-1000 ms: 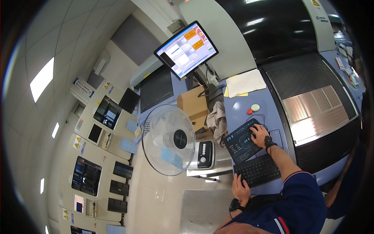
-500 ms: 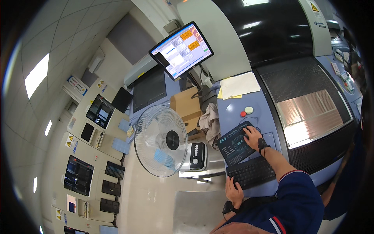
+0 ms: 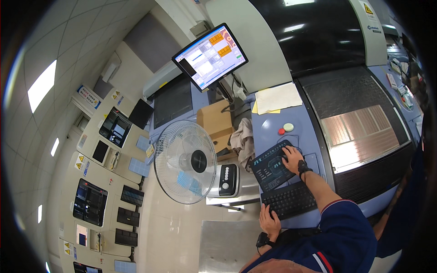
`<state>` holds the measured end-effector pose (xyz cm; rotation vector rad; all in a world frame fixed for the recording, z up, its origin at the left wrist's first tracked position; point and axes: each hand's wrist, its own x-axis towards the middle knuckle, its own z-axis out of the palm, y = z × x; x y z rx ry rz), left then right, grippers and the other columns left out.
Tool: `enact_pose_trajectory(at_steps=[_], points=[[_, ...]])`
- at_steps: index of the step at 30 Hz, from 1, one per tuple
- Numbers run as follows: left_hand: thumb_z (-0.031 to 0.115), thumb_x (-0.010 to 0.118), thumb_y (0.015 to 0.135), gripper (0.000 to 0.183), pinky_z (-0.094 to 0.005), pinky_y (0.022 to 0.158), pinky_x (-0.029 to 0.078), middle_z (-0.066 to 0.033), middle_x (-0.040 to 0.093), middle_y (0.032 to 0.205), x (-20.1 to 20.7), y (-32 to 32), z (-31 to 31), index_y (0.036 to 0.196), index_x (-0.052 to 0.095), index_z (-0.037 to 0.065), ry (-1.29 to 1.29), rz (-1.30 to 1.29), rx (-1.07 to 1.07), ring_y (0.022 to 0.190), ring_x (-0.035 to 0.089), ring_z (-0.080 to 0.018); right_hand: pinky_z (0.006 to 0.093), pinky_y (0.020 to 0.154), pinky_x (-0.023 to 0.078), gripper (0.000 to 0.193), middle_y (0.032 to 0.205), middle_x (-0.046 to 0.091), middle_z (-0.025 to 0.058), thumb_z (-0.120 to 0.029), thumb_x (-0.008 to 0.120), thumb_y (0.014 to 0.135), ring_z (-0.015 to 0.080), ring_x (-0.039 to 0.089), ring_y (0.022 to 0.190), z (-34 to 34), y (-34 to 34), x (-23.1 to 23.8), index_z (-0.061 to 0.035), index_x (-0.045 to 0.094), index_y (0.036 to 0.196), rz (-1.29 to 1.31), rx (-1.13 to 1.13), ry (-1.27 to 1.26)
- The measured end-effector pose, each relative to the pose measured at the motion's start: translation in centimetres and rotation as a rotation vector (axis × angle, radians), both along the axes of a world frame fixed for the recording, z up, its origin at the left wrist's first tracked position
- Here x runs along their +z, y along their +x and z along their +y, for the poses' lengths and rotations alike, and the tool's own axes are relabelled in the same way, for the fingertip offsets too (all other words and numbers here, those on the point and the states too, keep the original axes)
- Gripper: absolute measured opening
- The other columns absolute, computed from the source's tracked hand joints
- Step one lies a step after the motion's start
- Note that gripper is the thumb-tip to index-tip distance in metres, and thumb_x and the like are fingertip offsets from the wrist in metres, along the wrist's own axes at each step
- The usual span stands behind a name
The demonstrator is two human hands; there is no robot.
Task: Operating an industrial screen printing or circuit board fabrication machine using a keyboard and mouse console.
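My right hand is curved over a computer mouse on a dark printed mouse pad. The palm hides most of the mouse, and a thin cable loops out beyond the fingers. Just nearer, a black keyboard lies on the blue-grey ledge of the machine. My left hand rests at the keyboard's left end, fingers apart and holding nothing. Each wrist wears a black band. Up ahead, a lit monitor displays windows with orange blocks.
A caged fan stands to the left beside an open cardboard box and a crumpled cloth. Red and pale green buttons sit beyond the pad. At right, a copper-coloured panel lies on the machine bed. Another person's arm shows there.
The whole view has shifted slightly to the left. Both hands keep nearly the same places at the mouse and keyboard.
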<state>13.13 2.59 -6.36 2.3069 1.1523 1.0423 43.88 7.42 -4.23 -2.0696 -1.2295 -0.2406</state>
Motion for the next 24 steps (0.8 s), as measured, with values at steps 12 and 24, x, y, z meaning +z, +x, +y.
enact_pose_trajectory(at_steps=[12,24], points=[[0.015,0.061,0.095,0.036,-0.0458,0.109,0.046,-0.0184,0.063,0.142,0.00,0.02,0.26,0.128,0.067,0.001,0.033,-0.004,-0.012,0.128,0.060,-0.0372,0.0457,0.110,0.047,0.050,0.139,0.057,0.0171,-0.020,0.070,0.091,0.0372,0.054,0.129,0.07,-0.04,0.11,-0.0038,0.059,0.137,0.020,-0.007,-0.014],[0.016,0.060,0.096,0.037,-0.0459,0.110,0.044,-0.0179,0.061,0.145,0.25,-0.13,0.06,0.131,0.065,0.002,-0.002,0.006,-0.015,0.131,0.058,-0.0365,0.0466,0.107,0.049,0.049,0.136,0.058,0.0163,-0.019,0.071,0.089,0.0364,0.056,0.126,0.00,-0.20,0.08,-0.0050,0.059,0.135,-0.017,-0.015,0.013]])
